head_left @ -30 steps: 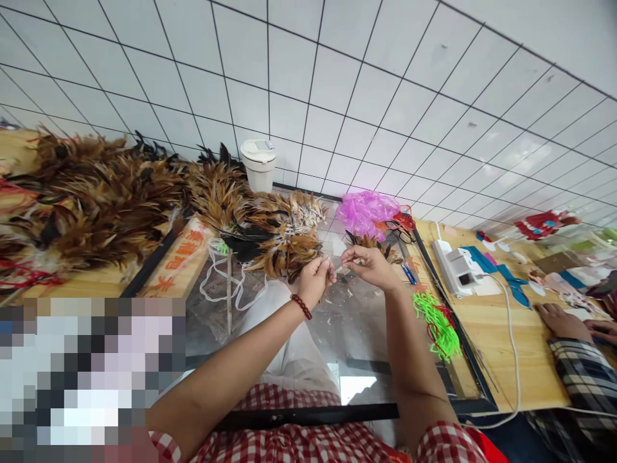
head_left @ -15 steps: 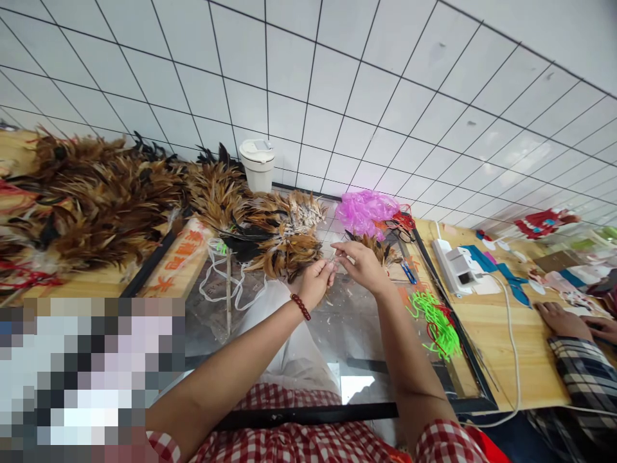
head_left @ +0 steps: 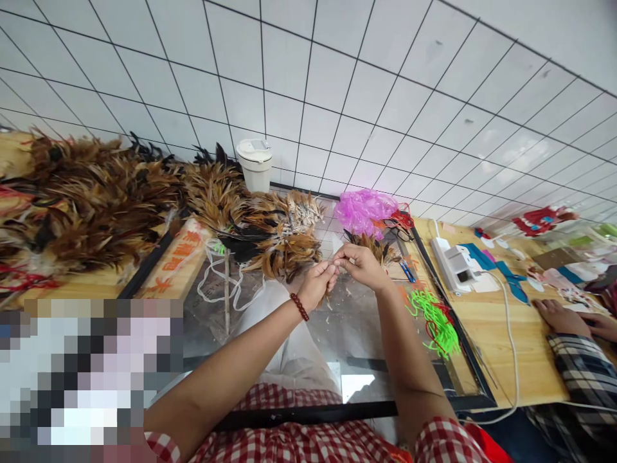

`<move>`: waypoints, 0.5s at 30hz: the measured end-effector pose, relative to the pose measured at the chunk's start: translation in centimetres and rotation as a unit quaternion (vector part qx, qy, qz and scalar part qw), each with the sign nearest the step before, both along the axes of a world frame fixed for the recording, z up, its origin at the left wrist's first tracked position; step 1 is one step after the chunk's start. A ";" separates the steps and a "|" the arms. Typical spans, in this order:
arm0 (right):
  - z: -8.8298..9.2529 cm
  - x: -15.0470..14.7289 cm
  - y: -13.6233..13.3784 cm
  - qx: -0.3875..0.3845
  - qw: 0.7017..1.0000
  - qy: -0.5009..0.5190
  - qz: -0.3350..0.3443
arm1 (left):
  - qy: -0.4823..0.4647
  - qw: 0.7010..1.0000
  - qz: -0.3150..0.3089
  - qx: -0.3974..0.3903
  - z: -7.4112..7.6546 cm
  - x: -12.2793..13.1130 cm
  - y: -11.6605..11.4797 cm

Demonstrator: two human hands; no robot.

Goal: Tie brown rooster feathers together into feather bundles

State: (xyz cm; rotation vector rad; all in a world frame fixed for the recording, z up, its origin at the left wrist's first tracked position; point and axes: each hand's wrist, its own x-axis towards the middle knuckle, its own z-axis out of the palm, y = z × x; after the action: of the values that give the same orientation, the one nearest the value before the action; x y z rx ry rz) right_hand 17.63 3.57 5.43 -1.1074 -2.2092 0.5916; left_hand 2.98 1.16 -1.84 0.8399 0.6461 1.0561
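Left hand [head_left: 315,287], right hand [head_left: 362,265], pinched together, brown feathers [head_left: 283,254] beside

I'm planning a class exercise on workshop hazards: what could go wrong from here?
The left hand and right hand are close together at the fingertips; anything pinched there is too small to make out and might slip.
The white cup stands beside brown feathers and, if bumped, might tip onto them.
The white cable droops over the table's near edge, so something could snag it.
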 end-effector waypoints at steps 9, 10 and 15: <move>-0.4 5.6 0.7 0.015 0.964 -0.206 -0.168 | -0.025 0.998 0.056 -0.015 -0.2 -0.1 0.3; -0.9 5.4 0.9 0.022 0.958 -0.226 -0.178 | -0.026 0.998 0.058 -0.014 -0.2 -0.1 0.2; -2.9 2.9 1.1 0.008 0.946 -0.270 -0.181 | -0.028 0.998 0.062 -0.015 -0.2 -0.1 0.3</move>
State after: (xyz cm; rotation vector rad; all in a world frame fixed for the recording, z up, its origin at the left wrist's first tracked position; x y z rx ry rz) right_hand 20.55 4.71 2.55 -1.7784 -2.3416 0.1108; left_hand 2.90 1.45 -2.05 0.7481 0.6721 1.1753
